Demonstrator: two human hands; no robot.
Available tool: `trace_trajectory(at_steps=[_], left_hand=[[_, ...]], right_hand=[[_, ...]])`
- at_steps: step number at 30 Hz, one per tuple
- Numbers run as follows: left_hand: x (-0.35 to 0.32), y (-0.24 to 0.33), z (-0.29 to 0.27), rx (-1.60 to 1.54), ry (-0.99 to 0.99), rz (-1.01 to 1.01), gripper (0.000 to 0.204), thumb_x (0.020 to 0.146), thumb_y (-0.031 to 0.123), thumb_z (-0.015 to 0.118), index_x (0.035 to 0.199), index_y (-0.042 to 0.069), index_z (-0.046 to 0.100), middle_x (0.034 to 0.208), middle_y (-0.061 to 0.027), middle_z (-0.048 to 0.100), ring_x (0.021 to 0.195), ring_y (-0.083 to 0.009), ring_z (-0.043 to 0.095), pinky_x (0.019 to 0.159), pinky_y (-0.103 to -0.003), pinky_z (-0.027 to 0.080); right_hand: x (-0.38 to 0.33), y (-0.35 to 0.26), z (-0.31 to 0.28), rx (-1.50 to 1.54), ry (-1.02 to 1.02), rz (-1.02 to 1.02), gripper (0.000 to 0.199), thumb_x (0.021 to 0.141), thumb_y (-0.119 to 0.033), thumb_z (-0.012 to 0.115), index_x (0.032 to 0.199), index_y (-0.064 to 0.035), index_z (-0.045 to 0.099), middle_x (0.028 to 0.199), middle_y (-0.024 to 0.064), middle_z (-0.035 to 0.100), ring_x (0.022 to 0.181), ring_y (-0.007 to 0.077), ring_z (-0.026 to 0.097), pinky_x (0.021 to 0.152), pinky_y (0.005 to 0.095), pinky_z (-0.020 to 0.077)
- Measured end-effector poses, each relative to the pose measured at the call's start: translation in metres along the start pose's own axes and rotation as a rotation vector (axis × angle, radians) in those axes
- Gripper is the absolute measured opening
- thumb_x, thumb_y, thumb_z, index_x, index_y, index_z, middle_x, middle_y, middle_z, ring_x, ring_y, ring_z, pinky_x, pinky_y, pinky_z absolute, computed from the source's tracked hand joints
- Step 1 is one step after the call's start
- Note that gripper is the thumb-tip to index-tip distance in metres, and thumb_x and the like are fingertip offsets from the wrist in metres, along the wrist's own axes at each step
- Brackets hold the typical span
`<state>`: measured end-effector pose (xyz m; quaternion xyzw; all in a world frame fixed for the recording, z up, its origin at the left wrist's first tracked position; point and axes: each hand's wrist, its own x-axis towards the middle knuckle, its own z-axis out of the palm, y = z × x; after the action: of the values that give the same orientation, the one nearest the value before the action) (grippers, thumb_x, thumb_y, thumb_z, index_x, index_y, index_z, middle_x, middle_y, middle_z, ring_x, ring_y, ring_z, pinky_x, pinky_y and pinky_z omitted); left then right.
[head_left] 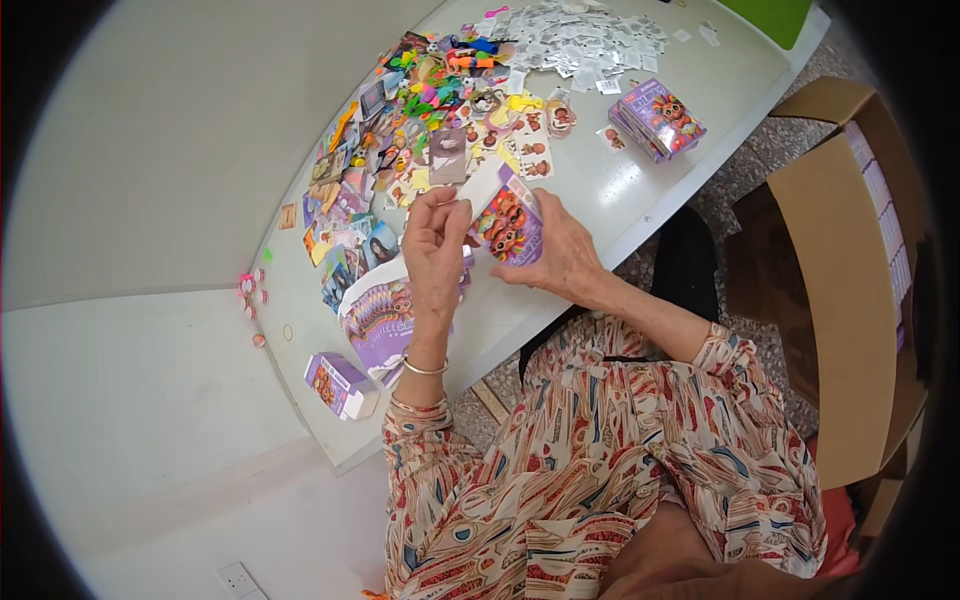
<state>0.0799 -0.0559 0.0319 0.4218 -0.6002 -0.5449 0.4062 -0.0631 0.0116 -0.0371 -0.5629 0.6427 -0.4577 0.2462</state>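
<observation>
My right hand (560, 250) grips a small purple carton (508, 226) with colourful cartoon figures on its front, its white end flap (487, 184) standing up. Close by the carton's left side is my left hand (436, 232), its fingers curled in with thumb and fingertips together; anything between them is too small to make out. Beneath my left forearm lies a fanned stack of flattened purple cartons (378, 325). Another purple carton (340, 385), formed into a box, sits by the table's near left edge.
A heap of small toys and cards (420, 100) covers the table's far left, with sticker sheets (535, 150) beside it. Many small white packets (580, 45) lie at the back. Purple cartons (660, 120) are stacked at right. A brown cardboard box (835, 300) stands beyond the table edge.
</observation>
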Motion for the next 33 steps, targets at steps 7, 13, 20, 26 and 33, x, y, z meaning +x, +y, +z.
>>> trace_trajectory(at_steps=[7,13,20,26,33], left_hand=[[-0.025,-0.039,0.026,0.017,-0.025,0.172,0.044,0.087,0.002,0.064,0.127,0.003,0.045,0.119,-0.01,0.057,0.094,-0.0139,0.06,0.083,-0.027,0.05],[-0.025,-0.046,0.035,-0.034,-0.09,0.133,0.046,0.088,0.001,0.064,0.132,0.001,0.048,0.113,-0.0097,0.061,0.092,-0.0133,0.061,0.083,-0.027,0.052],[-0.021,-0.046,0.036,-0.056,-0.159,0.053,0.037,0.086,0.002,0.066,0.122,0.0,0.058,0.102,-0.0076,0.065,0.09,-0.0115,0.061,0.078,-0.025,0.052],[-0.006,-0.047,0.02,0.026,-0.461,-0.219,0.049,0.083,-0.001,0.067,0.13,0.002,0.053,0.103,-0.0066,0.065,0.09,-0.013,0.062,0.08,-0.027,0.052],[0.014,-0.014,0.027,0.172,-0.864,-0.181,0.077,0.084,0.002,0.069,0.148,0.008,0.027,0.14,-0.01,0.043,0.104,-0.0152,0.058,0.086,-0.028,0.052]], right_hand=[[0.002,0.004,-0.044,-0.043,-0.076,0.151,0.081,0.058,-0.044,0.083,0.108,0.0013,0.04,0.074,0.0174,0.065,0.069,0.0349,0.066,0.069,0.0405,0.0531],[-0.004,0.016,-0.057,0.202,-0.138,0.153,0.061,0.062,-0.033,0.086,0.099,0.0009,0.05,0.069,0.0123,0.066,0.059,0.0256,0.066,0.06,0.0353,0.0528],[-0.008,0.025,-0.067,0.234,-0.165,0.099,0.057,0.064,-0.029,0.086,0.103,-0.0004,0.055,0.082,0.0122,0.068,0.072,0.0182,0.064,0.069,0.0324,0.0513],[-0.011,0.043,-0.08,0.353,-0.389,0.118,0.055,0.066,-0.025,0.084,0.108,-0.0005,0.057,0.088,0.0078,0.067,0.08,0.0128,0.06,0.076,0.0298,0.0493],[-0.014,0.045,-0.091,0.46,-0.52,0.091,0.054,0.066,-0.027,0.083,0.105,-0.0009,0.057,0.09,0.01,0.066,0.079,0.0183,0.063,0.074,0.0314,0.0506]])
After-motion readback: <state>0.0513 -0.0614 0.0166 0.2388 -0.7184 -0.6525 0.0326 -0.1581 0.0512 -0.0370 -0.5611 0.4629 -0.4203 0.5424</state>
